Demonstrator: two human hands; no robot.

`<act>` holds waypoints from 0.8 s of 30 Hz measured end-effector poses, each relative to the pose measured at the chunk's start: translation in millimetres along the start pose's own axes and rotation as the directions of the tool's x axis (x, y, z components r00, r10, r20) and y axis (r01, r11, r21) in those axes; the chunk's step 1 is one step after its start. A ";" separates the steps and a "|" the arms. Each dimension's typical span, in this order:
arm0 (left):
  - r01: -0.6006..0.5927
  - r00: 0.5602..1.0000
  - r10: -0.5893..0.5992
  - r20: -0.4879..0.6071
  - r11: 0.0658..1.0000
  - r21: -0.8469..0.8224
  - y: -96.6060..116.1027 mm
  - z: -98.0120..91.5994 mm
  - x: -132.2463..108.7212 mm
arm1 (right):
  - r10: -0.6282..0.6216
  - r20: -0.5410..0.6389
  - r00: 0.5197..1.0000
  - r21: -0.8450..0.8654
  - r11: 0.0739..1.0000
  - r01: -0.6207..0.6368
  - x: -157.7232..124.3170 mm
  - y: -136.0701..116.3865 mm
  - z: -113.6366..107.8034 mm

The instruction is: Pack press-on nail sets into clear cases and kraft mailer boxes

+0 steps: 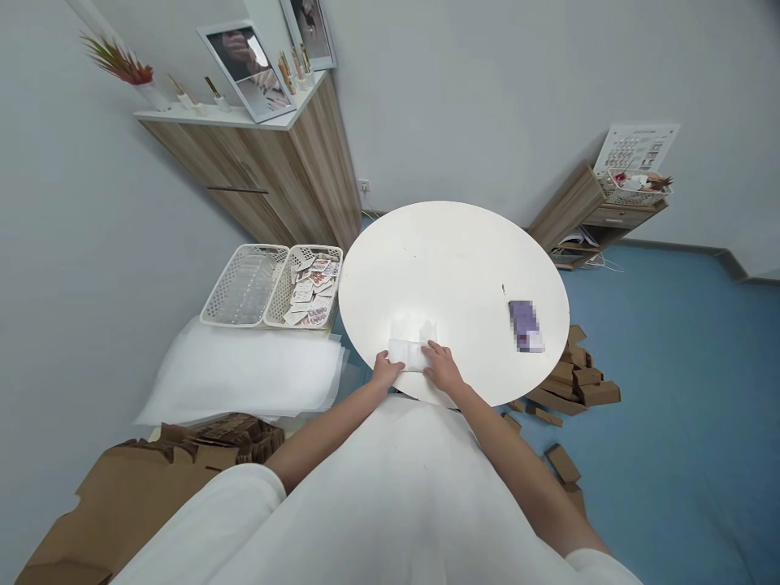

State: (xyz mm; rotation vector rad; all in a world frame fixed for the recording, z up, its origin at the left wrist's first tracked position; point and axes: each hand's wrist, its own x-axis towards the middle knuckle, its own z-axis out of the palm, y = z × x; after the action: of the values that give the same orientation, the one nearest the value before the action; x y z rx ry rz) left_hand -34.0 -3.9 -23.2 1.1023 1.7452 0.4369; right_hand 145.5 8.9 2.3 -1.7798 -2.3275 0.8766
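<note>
A white folded bundle (pixel 408 353), which looks like a wrap of thin foam sheet, lies on the round white table (pixel 451 252) close to its near edge. My left hand (pixel 386 370) grips the bundle's left end between thumb and fingers. At the right end, my right hand (pixel 442 367) holds it with fingers on top and the thumb at the near side. A loose flat part of the white sheet (pixel 405 327) spreads out just beyond the bundle. Whatever the wrap may contain is hidden.
Left of the table stand a basket of printed cards (pixel 310 294), a basket of clear plastic pieces (pixel 247 284) and stacked white sheets (pixel 256 370). Flattened cardboard (pixel 140 496) lies nearer. A purple item (pixel 524 323) rests on the table's right; small brown boxes (pixel 588 383) lie on the floor.
</note>
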 end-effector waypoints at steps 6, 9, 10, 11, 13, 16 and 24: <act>-0.049 0.998 0.051 0.040 0.997 -0.062 10.8 -11.9 -4.7 | 0.009 0.037 0.999 -0.023 1.000 -0.009 -2.6 -1.4 -1.3; -0.089 0.995 0.091 0.030 0.994 -0.064 20.1 -11.8 -4.1 | 0.037 -0.006 0.999 -0.059 0.998 -0.037 -0.7 -2.0 -1.1; -0.104 0.994 0.106 0.028 0.993 -0.055 23.6 -10.4 -3.0 | 0.047 -0.024 0.999 -0.061 0.997 -0.048 0.0 -2.2 -0.6; -0.120 0.992 0.121 0.027 0.992 -0.044 27.4 -8.4 -1.6 | 0.051 -0.032 0.998 -0.050 0.997 -0.052 0.7 -2.3 0.1; -0.149 0.988 0.149 0.032 0.989 -0.018 35.0 -3.6 1.4 | 0.041 -0.024 0.999 0.012 0.999 -0.040 2.0 -2.0 2.0; -0.214 0.976 0.209 0.061 0.973 0.085 44.9 4.4 4.0 | 0.035 -0.017 0.999 0.156 0.987 -0.031 4.2 -0.3 6.0; -0.459 0.888 0.438 0.142 0.820 0.340 36.7 19.9 -4.3 | 0.270 -0.093 0.958 0.618 0.770 -0.157 8.3 6.0 14.3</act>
State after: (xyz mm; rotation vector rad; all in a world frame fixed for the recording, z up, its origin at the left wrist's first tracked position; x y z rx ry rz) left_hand 1.3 7.9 -3.9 1.7993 1.5399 0.3637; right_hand 142.3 11.9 -14.7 -1.7438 -1.4930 1.2579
